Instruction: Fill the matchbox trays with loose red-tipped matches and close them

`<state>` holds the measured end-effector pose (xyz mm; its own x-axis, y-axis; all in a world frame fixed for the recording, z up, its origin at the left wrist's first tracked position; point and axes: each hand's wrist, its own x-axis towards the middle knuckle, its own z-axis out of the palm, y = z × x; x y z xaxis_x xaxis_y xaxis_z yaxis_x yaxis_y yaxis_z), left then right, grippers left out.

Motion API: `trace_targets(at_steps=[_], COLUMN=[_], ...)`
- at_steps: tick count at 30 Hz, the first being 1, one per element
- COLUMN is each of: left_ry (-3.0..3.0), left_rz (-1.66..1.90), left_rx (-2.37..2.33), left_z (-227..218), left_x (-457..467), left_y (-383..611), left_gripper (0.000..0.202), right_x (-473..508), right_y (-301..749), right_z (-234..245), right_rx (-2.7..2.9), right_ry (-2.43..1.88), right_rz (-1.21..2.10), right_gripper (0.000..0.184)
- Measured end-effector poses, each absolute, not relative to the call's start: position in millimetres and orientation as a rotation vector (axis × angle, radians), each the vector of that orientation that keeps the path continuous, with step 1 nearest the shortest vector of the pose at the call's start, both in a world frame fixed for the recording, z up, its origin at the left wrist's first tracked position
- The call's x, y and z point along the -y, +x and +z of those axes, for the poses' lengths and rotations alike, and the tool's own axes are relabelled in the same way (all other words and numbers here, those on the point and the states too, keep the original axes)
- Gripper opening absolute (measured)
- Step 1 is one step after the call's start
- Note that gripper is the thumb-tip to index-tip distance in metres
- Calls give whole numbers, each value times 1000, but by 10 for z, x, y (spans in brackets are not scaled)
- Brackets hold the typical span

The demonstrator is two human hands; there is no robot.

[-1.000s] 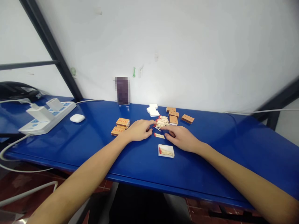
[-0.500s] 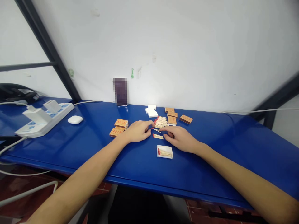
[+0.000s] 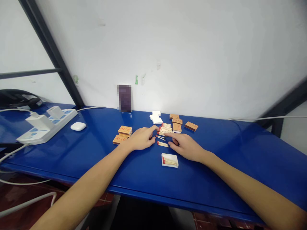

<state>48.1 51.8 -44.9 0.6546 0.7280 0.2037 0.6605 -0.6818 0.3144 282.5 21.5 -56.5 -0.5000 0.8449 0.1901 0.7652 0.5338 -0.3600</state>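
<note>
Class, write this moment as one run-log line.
left hand: fingertips at loose matches | right hand: fingertips at same pile | few matches lying between hands | white tray holding matches

A white power strip (image 3: 45, 126) with adapters plugged in lies at the left of the blue bench (image 3: 227, 150), with a white earbud case (image 3: 78, 126) just right of it. A dark, blurred object (image 3: 124, 97) stands against the far white wall (image 3: 192, 48). A black metal strut (image 3: 51, 52) slants up at the left.

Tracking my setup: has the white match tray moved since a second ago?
No; the white match tray keeps its spacing from the orange matchbox stack.
</note>
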Motion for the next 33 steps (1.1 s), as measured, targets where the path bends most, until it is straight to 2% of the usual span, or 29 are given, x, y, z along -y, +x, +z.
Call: trace_targets(at_steps=[26, 33], left_ry=[2663, 2662], left_rz=[473, 467], left_rx=[-1127, -1124], left_z=[-471, -467], left_x=[-546, -545], left_y=[480, 485], left_gripper=[31, 31], right_x=[-212, -225], right_y=[2823, 2836], right_z=[-560, -583], right_rx=[2449, 2444], right_ry=[-1321, -1310], right_rz=[331, 327], right_gripper=[34, 38])
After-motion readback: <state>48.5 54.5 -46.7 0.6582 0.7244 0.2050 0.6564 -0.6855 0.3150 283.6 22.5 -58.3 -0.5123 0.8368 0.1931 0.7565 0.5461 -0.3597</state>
